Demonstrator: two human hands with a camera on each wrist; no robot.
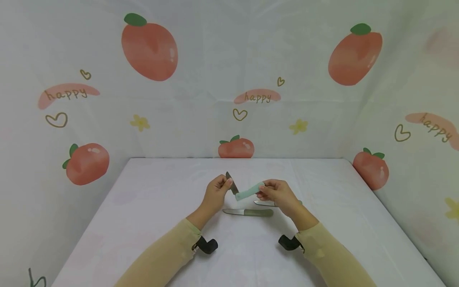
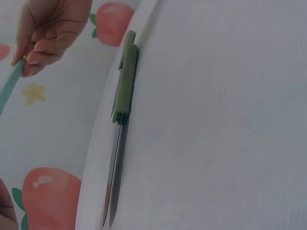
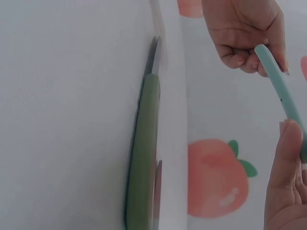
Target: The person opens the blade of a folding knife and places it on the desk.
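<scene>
White surface [image 1: 143,223]: my left hand [image 1: 215,193] pinches the blade, right hand [image 1: 277,193] grips the handle of the mint-handled steel knife [image 1: 244,192], steadying it above the green-handled knife [image 1: 249,212].

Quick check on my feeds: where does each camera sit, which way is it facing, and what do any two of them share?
Head: worn on the head, looking forward and down at the white table; both sleeved forearms show, left hand and right hand holding a mint-handled knife.
Left wrist: looks across the table at the olive-handled knife; the right hand shows.
Right wrist: looks across the table; the left hand and a right fingertip show.
Shared: all three views show the olive-handled knife lying on the table.
</scene>
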